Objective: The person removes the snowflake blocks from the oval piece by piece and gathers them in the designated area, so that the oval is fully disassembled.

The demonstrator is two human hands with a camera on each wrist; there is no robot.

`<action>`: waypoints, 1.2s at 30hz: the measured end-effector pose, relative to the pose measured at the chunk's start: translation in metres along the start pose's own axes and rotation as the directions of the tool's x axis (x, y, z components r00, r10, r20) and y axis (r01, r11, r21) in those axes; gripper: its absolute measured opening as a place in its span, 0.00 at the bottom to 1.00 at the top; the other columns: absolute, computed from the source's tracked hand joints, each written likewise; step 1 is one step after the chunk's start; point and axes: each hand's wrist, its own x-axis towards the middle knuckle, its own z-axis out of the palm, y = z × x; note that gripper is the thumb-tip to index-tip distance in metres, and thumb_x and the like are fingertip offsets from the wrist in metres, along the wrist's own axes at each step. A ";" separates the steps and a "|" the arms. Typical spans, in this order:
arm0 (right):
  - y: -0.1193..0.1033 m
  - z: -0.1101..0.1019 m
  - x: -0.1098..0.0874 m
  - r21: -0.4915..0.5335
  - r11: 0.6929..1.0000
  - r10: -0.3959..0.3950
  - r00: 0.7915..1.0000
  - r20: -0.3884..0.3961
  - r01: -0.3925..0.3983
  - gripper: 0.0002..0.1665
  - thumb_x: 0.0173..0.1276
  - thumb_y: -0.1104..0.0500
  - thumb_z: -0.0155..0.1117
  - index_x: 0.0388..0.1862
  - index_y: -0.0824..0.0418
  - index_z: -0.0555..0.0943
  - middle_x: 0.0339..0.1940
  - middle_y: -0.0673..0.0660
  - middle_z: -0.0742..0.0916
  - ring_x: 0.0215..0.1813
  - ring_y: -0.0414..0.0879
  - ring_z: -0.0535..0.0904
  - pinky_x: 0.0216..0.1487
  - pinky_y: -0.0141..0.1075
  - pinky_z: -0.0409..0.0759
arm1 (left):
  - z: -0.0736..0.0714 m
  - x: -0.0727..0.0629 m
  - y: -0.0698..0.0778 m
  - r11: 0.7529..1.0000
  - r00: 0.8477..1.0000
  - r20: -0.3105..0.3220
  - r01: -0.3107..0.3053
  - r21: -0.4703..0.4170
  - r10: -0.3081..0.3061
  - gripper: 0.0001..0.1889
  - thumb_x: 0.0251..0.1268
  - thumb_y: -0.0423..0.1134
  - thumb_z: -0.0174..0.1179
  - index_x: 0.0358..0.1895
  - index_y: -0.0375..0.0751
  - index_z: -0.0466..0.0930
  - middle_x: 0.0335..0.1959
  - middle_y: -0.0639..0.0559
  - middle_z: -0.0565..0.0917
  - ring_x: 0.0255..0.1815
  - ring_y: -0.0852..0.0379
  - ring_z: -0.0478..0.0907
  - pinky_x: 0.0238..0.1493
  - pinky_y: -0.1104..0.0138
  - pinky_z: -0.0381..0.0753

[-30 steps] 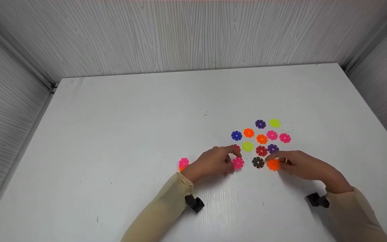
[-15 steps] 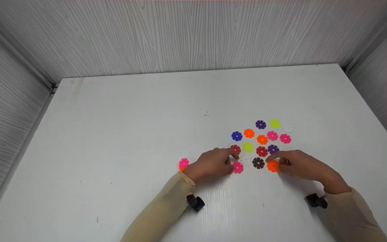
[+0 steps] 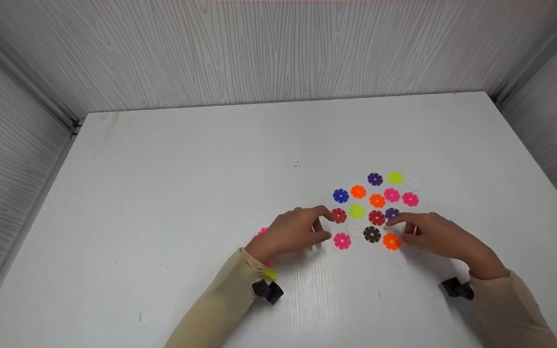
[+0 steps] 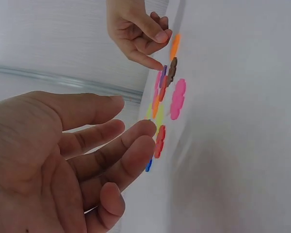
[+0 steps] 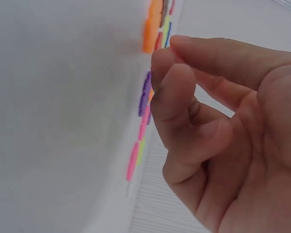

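Note:
My left hand (image 3: 295, 232) hovers left of a group of flower-shaped plastic discs with notched edges. Its fingers are relaxed with nothing between them, apart from the pink disc (image 3: 342, 240) and the red disc (image 3: 339, 215). On the right, my right hand (image 3: 445, 241) holds nothing, its fingers loosely bent beside the orange disc (image 3: 391, 241) and the purple disc (image 3: 392, 213). Whether a fingertip touches either one, I cannot tell. Between the hands lie a white disc (image 3: 354, 229) and a brown disc (image 3: 372, 234).
Farther back in the group are a blue disc (image 3: 341, 195), a yellow disc (image 3: 395, 178) and several others, all flat on the white table (image 3: 186, 193). A separate yellow disc (image 3: 270, 273) and a partly hidden pink one lie by the left wrist. Wood-grained panels surround the table.
The left hand has let go of the pink disc and drawn back left. That disc and the orange one lie slightly nearer me. My right fingers have come away from the orange disc.

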 end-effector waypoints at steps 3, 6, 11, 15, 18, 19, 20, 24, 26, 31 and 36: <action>-0.005 -0.003 -0.002 0.000 1.000 -0.008 0.999 -0.038 0.008 0.20 0.68 0.61 0.61 0.59 0.56 0.78 0.35 0.53 0.83 0.35 0.43 0.75 0.30 0.29 0.76 | -0.010 -0.010 -0.003 1.000 0.999 -0.047 -0.023 -0.019 0.022 0.19 0.67 0.43 0.58 0.59 0.46 0.76 0.37 0.52 0.85 0.33 0.59 0.78 0.38 0.68 0.76; -0.014 -0.004 -0.002 0.014 1.000 -0.019 0.996 -0.082 0.020 0.20 0.68 0.61 0.61 0.59 0.57 0.78 0.38 0.55 0.84 0.36 0.44 0.76 0.31 0.29 0.77 | -0.019 -0.020 -0.008 0.998 0.991 -0.125 -0.050 -0.033 0.045 0.18 0.67 0.42 0.58 0.59 0.44 0.76 0.42 0.49 0.85 0.43 0.54 0.79 0.45 0.63 0.78; -0.029 -0.003 0.001 0.060 0.996 -0.060 0.987 -0.147 0.069 0.20 0.68 0.62 0.62 0.58 0.58 0.78 0.39 0.55 0.84 0.37 0.46 0.77 0.32 0.29 0.78 | -0.031 -0.035 -0.023 0.996 0.959 -0.279 -0.066 -0.051 0.049 0.21 0.64 0.45 0.62 0.59 0.45 0.76 0.51 0.45 0.82 0.54 0.46 0.76 0.54 0.56 0.77; -0.040 -0.002 0.005 0.090 0.988 -0.109 0.977 -0.185 0.127 0.20 0.68 0.62 0.61 0.59 0.61 0.77 0.39 0.57 0.85 0.38 0.46 0.79 0.34 0.28 0.78 | -0.034 -0.046 -0.038 0.998 0.926 -0.378 -0.041 -0.043 0.022 0.24 0.61 0.48 0.65 0.59 0.47 0.76 0.52 0.45 0.81 0.54 0.45 0.75 0.52 0.55 0.75; -0.049 0.000 0.010 0.121 0.979 -0.135 0.970 -0.204 0.162 0.22 0.69 0.60 0.62 0.61 0.61 0.75 0.40 0.56 0.85 0.38 0.48 0.80 0.35 0.28 0.79 | -0.033 -0.055 -0.050 0.999 0.911 -0.411 0.010 -0.039 -0.025 0.27 0.58 0.50 0.67 0.59 0.46 0.75 0.51 0.46 0.81 0.53 0.46 0.74 0.50 0.56 0.74; -0.051 0.001 0.011 0.129 0.977 -0.144 0.968 -0.206 0.173 0.22 0.69 0.60 0.61 0.61 0.62 0.75 0.40 0.56 0.85 0.38 0.48 0.80 0.36 0.28 0.79 | -0.033 -0.058 -0.053 0.999 0.910 -0.413 0.034 -0.035 -0.045 0.28 0.57 0.51 0.68 0.60 0.46 0.75 0.50 0.47 0.81 0.52 0.46 0.74 0.49 0.56 0.74; -0.054 0.002 0.013 0.138 0.974 -0.148 0.967 -0.209 0.179 0.23 0.69 0.59 0.61 0.62 0.62 0.74 0.40 0.56 0.84 0.38 0.49 0.81 0.37 0.28 0.79 | -0.032 -0.061 -0.056 0.998 0.909 -0.411 0.059 -0.028 -0.066 0.29 0.56 0.52 0.68 0.60 0.47 0.75 0.49 0.47 0.81 0.52 0.47 0.74 0.48 0.57 0.74; -0.064 0.009 0.020 0.180 0.964 -0.156 0.967 -0.201 0.193 0.24 0.69 0.59 0.61 0.63 0.64 0.73 0.39 0.57 0.84 0.37 0.49 0.83 0.37 0.31 0.81 | -0.027 -0.070 -0.064 0.991 0.907 -0.403 0.136 0.002 -0.124 0.31 0.52 0.54 0.70 0.60 0.48 0.75 0.46 0.50 0.81 0.48 0.51 0.75 0.45 0.60 0.74; -0.068 0.013 0.023 0.200 0.961 -0.154 0.969 -0.193 0.192 0.25 0.69 0.59 0.61 0.63 0.63 0.73 0.39 0.57 0.84 0.36 0.49 0.83 0.36 0.32 0.82 | -0.025 -0.073 -0.064 0.987 0.903 -0.405 0.160 0.015 -0.141 0.32 0.51 0.55 0.70 0.60 0.48 0.75 0.45 0.51 0.81 0.47 0.52 0.75 0.44 0.61 0.74; -0.078 0.027 0.032 0.169 0.960 -0.188 0.961 -0.204 0.224 0.24 0.68 0.57 0.63 0.62 0.59 0.75 0.42 0.53 0.85 0.39 0.46 0.81 0.35 0.30 0.81 | -0.022 -0.079 -0.065 0.977 0.893 -0.417 0.209 0.047 -0.171 0.33 0.49 0.56 0.71 0.59 0.48 0.76 0.41 0.52 0.82 0.42 0.55 0.74 0.40 0.62 0.74; -0.086 0.042 0.038 0.122 0.954 -0.249 0.949 -0.195 0.275 0.24 0.68 0.57 0.63 0.63 0.59 0.75 0.41 0.52 0.84 0.41 0.43 0.81 0.36 0.29 0.79 | -0.016 -0.083 -0.070 0.958 0.889 -0.394 0.280 0.067 -0.233 0.31 0.48 0.59 0.71 0.54 0.47 0.78 0.36 0.55 0.80 0.37 0.57 0.71 0.35 0.65 0.72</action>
